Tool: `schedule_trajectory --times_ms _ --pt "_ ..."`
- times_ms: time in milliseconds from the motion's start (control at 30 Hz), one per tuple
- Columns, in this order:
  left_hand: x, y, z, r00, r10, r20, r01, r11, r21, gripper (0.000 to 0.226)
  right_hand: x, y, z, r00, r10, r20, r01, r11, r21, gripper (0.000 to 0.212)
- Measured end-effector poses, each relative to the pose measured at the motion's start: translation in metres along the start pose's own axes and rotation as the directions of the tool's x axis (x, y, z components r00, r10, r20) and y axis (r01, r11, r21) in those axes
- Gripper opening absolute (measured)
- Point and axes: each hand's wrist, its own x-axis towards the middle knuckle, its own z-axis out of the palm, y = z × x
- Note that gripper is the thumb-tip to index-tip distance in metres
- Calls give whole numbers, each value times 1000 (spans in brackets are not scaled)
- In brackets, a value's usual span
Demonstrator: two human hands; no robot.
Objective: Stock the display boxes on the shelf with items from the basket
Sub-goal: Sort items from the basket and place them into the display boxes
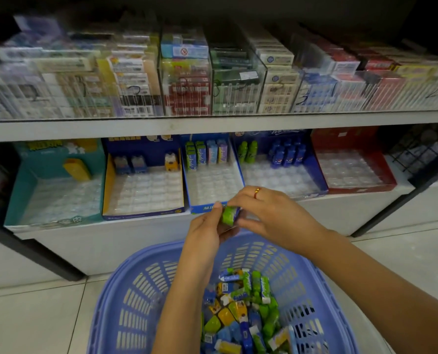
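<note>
A blue plastic basket (302,272) stands on the floor below me, holding several small green, yellow and blue packs (241,312). Above it, my left hand (207,233) grips a small green pack (230,214), and the fingers of my right hand (271,213) pinch the same pack from the right. Both hands hover just in front of the blue display box (195,185) in the middle of the lower shelf. That box has a few green, blue and purple packs (206,153) standing at its back. Its clear slotted tray is otherwise bare.
Along the lower shelf sit a teal box (28,190), a blue-and-yellow box (108,185), another blue box (315,172) with green and blue bottles, and a red box (389,175). The shelf above carries clear cases of cartons (187,80). Tiled floor surrounds the basket.
</note>
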Motion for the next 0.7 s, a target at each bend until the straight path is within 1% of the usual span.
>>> schedule_trajectory --times_ms 67,100,133,167,200,233,267,300,400,467,567,700 --pt "1 0 1 999 28 26 -28 1000 7 40 11 5 0 992 26 -125 -23 999 25 25" --pt "1 -1 2 997 65 36 -68 995 68 41 19 9 0 980 87 -181 -71 993 94 25" --pt "1 -3 3 992 118 44 -124 972 198 46 30 15 1 959 176 -223 -134 973 190 25" --pt "3 -7 2 982 183 45 -186 904 384 51 42 21 2 930 270 -248 -197 939 281 28" --pt "5 -11 0 964 260 54 -241 773 587 54 55 28 4 904 346 -252 -251 905 343 32" --pt "8 -16 -2 944 323 72 -269 622 735 53 69 36 7 886 393 -245 -287 881 376 34" --pt "12 -20 -6 932 354 82 -267 516 814 54 82 43 12 880 417 -228 -307 864 398 35" --pt "16 -24 -11 924 375 82 -260 454 852 55 95 49 17 878 433 -205 -324 852 411 35" --pt "27 -30 -26 890 446 98 -268 336 903 55 125 63 34 878 454 -151 -384 857 344 33" --pt "30 -28 -28 874 474 102 -284 329 901 53 134 67 43 889 430 -158 -361 870 337 30" --pt "30 -28 -27 877 469 101 -291 353 889 53 138 71 55 912 378 -160 -309 889 339 29" --pt "26 -29 -20 907 418 60 -253 424 870 58 138 76 63 914 356 -193 -271 892 361 27"
